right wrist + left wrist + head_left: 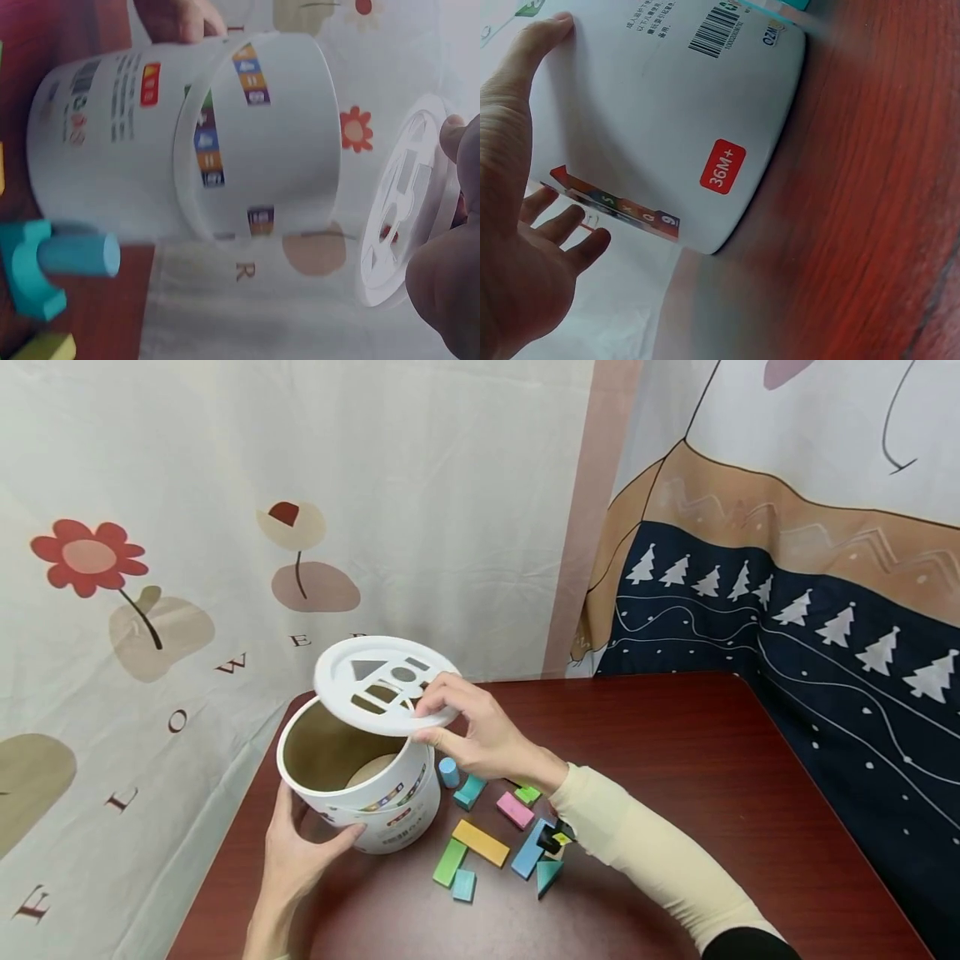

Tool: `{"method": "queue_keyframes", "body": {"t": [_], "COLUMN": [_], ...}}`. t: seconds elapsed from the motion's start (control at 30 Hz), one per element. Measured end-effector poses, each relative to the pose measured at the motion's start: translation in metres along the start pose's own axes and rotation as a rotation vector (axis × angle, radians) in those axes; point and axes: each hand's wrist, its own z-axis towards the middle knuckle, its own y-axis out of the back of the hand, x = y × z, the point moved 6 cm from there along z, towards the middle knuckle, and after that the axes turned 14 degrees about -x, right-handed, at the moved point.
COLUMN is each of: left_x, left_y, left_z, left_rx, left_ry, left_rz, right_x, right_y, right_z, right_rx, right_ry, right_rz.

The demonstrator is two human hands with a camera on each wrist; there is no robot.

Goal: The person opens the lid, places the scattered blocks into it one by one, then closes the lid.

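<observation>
Holding the slotted lid (pixel 386 677) by its edge, the right hand (pixel 472 727) hangs over the right of the bucket (pixel 397 814) in the head view; the left hand (pixel 300 852) spreads wide to grip the near-left wall. A steady bucket and firm pinch should serve best. The bucket stands mouth up at the bench's (pixel 637 743) left, long axis roughly vertical, blocks (pixel 480 842) to its right. The round lid slants, its slotted face visible.

From the left wrist, the thumb rests on the wall, a red label (pixel 723 166) nearby.

From the right wrist, the lid is apart from the rim; levelling them before contact would probably avoid snagging.
</observation>
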Motion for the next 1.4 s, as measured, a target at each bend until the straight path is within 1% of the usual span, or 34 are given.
{"method": "queue_keyframes", "body": {"t": [0.07, 0.1, 0.2, 0.23, 0.3, 0.4, 0.47, 0.53, 0.63, 0.7, 0.77, 0.87, 0.93, 1.0, 1.1, 1.23, 1.4], "left_x": [-0.014, -0.020, -0.027, -0.030, -0.037, -0.053, -0.066, -0.080, -0.099, -0.109, -0.117, -0.122, -0.122, -0.121, -0.119, -0.122, -0.123], "left_y": [0.001, 0.002, 0.009, 0.012, 0.016, 0.021, 0.022, 0.023, 0.019, 0.015, 0.011, 0.004, 0.001, -0.001, -0.002, -0.004, -0.005], "left_z": [0.001, 0.001, 0.003, 0.004, 0.005, 0.008, 0.010, 0.011, 0.012, 0.011, 0.010, 0.008, 0.008, 0.008, 0.008, 0.008, 0.009], "left_rx": [-0.008, -0.010, -0.046, -0.064, -0.094, -0.141, -0.172, -0.215, -0.259, -0.251, -0.221, -0.160, -0.132, -0.118, -0.123, -0.143, -0.183], "left_ry": [-0.016, -0.025, -0.084, -0.112, -0.187, -0.325, -0.410, -0.492, -0.595, -0.661, -0.718, -0.774, -0.793, -0.802, -0.815, -0.851, -0.907], "left_rz": [0.013, 0.006, 0.014, 0.011, -0.027, -0.117, -0.140, -0.119, -0.046, -0.029, -0.023, -0.001, 0.010, 0.031, 0.031, 0.019, 0.012], "right_x": [-0.008, -0.012, -0.027, -0.031, -0.036, -0.038, -0.035, -0.030, -0.024, -0.025, -0.033, -0.048, -0.057, -0.060, -0.063, -0.062, -0.059], "right_y": [0.011, 0.016, 0.033, 0.039, 0.051, 0.068, 0.078, 0.087, 0.100, 0.110, 0.121, 0.140, 0.154, 0.166, 0.184, 0.205, 0.228], "right_z": [-0.007, -0.011, -0.024, -0.028, -0.036, -0.045, -0.049, -0.052, -0.056, -0.062, -0.071, -0.088, -0.100, -0.108, -0.120, -0.133, -0.146], "right_rx": [-0.015, -0.022, -0.034, -0.038, -0.052, -0.081, -0.103, -0.122, -0.146, -0.158, -0.166, -0.173, -0.176, -0.180, -0.189, -0.208, -0.253], "right_ry": [-0.011, -0.018, -0.048, -0.059, -0.090, -0.125, -0.136, -0.141, -0.156, -0.178, -0.208, -0.256, -0.283, -0.307, -0.336, -0.360, -0.347], "right_rz": [-0.036, -0.055, -0.097, -0.108, -0.125, -0.145, -0.160, -0.176, -0.210, -0.244, -0.281, -0.341, -0.375, -0.411, -0.458, -0.528, -0.621]}}
